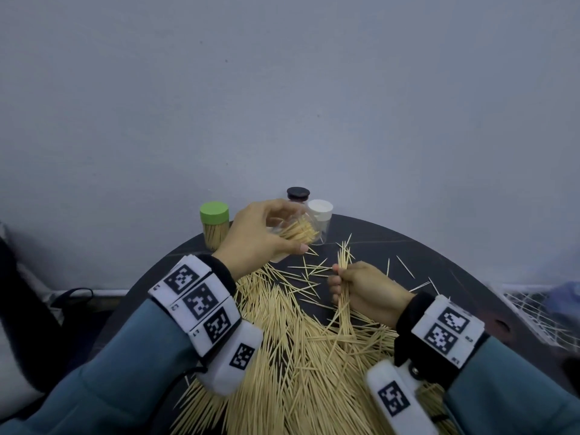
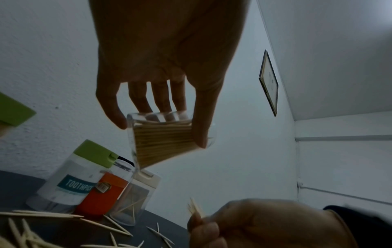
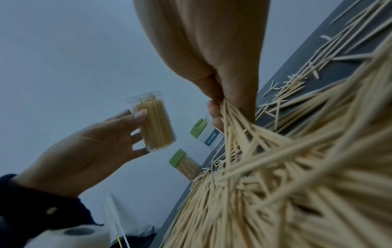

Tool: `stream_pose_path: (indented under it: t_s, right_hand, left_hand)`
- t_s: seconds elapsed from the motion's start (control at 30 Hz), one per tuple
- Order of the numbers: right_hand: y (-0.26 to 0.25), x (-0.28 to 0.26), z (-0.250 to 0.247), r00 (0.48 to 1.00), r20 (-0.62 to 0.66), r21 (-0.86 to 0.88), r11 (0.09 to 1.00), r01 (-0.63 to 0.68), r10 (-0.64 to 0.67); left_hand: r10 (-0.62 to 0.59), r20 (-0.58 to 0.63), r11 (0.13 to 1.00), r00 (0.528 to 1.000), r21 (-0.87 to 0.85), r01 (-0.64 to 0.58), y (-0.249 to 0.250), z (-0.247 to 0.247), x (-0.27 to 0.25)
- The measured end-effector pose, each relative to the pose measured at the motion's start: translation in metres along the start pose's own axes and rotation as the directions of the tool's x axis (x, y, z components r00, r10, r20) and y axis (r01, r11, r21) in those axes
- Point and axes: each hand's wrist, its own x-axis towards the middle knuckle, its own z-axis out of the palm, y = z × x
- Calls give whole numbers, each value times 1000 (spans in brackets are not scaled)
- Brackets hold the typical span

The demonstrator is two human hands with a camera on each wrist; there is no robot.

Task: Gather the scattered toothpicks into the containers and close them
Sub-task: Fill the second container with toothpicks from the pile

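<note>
Left hand (image 1: 257, 233): lifted off the table, fingers and thumb wrapped round a clear container (image 2: 167, 139); tipped, mouth angled toward the right hand, probably so a bundle can slide in lengthwise.
Right hand (image 1: 367, 293): fist closed on a bundle of toothpicks (image 1: 343, 277), tips poking up past the knuckles; the sticks look roughly aligned, which should suit the narrow opening.
Table (image 1: 470, 284): dark, round-edged, beneath both hands.
Loose pile (image 1: 301, 356): below and between the wrists, spilling toward the person; far too many to count, by my guess the greater share of the job.
Strays (image 1: 314, 271): thin scatter between the two hands and just beyond the right one; single sticks, uncounted.
Held container, contents: about half full by the look of it, sticks lying parallel; no lid on it.
Green-lidded container (image 1: 215, 226): stands beyond the left hand, to its left; closed, packed with toothpicks; looks done and parked clear of the work.
White-lidded container (image 1: 320, 211): beyond the left hand's fingers; lid on, only a few sticks showing in the left wrist view.
Black-lidded container (image 1: 298, 193): behind the white one, farthest from both hands; contents not visible.
Labelled green-lidded container (image 2: 70, 179): reads TOOTHPICK, in the same cluster; seen from the wrists only.
Count: containers, five, one of them in hand; hands, two; bundles, one.
</note>
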Motion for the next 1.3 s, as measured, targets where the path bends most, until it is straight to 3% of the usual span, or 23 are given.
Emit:
stream_pose_path:
  t_s: [0.2, 0.4, 0.53, 0.7, 0.87, 1.0, 1.13, 1.3]
  right_hand:
    - [-30, -2, -7, 972, -60, 133, 963, 235, -229]
    - [-69, -12, -5, 894, -108, 334, 831, 445, -436]
    - [-77, -20, 2, 851, -88, 372, 776, 510, -518]
    - [-52, -20, 19, 864, -81, 347, 798, 492, -497]
    - [-42, -19, 28, 857, -60, 298, 811, 504, -511]
    - [-43, -24, 28, 829, 37, 105, 827, 552, -558]
    - [-42, -27, 28, 794, 113, 39, 801, 598, -598]
    - [-34, -29, 30, 809, 183, -78, 812, 578, -559]
  left_hand:
    - [-8, 75, 1000, 997, 16, 7, 0, 6, -3]
    - [-28, 158, 998, 987, 53, 20, 1, 15, -8]
    - [-17, 196, 998, 980, 66, 4, 2, 18, -10]
    - [-7, 257, 1000, 966, 19, 3, 5, 24, -13]
    - [-39, 292, 973, 956, -206, 103, 5, 31, -14]
    - [-31, 314, 959, 949, -257, 116, 5, 31, -14]
    - [-53, 272, 936, 961, -322, 143, 3, 32, -13]
    - [-90, 203, 907, 975, -388, 165, 3, 27, -9]
